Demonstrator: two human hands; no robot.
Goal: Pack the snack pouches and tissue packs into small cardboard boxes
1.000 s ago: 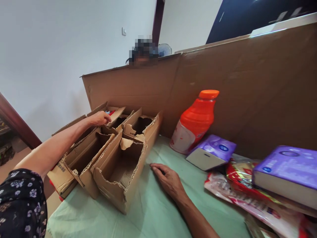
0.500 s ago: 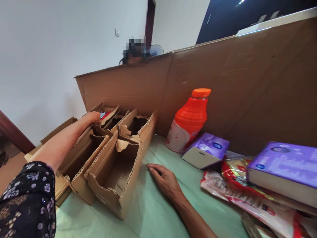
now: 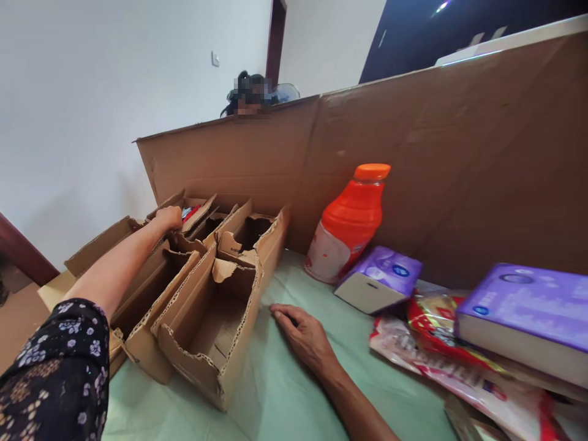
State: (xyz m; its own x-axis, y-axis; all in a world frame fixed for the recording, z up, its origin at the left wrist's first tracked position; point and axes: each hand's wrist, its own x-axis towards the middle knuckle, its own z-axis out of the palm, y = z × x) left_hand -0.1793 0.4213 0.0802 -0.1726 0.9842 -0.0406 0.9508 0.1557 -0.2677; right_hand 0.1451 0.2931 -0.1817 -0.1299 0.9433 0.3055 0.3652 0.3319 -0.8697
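Note:
My left hand (image 3: 169, 217) reaches to the far left compartment of a brown cardboard divider box (image 3: 209, 349). Its fingers are curled and their tips are hidden inside. Right beside the knuckles lies a small red and whitish packet (image 3: 190, 213); whether the fingers grip it does not show. My right hand (image 3: 303, 337) rests on the green cloth (image 3: 271, 392), just right of the box, its fingers loosely stretched and holding nothing.
An orange bottle (image 3: 351, 217) leans near a tall cardboard wall (image 3: 413, 147). Two purple tissue packs (image 3: 528, 300) and red and pink food packets (image 3: 459, 367) lie on the right. Beyond the wall, a person's head (image 3: 250, 92) shows.
The view has shifted slightly. My left hand stays at the far left compartment, and my right hand keeps its place on the cloth.

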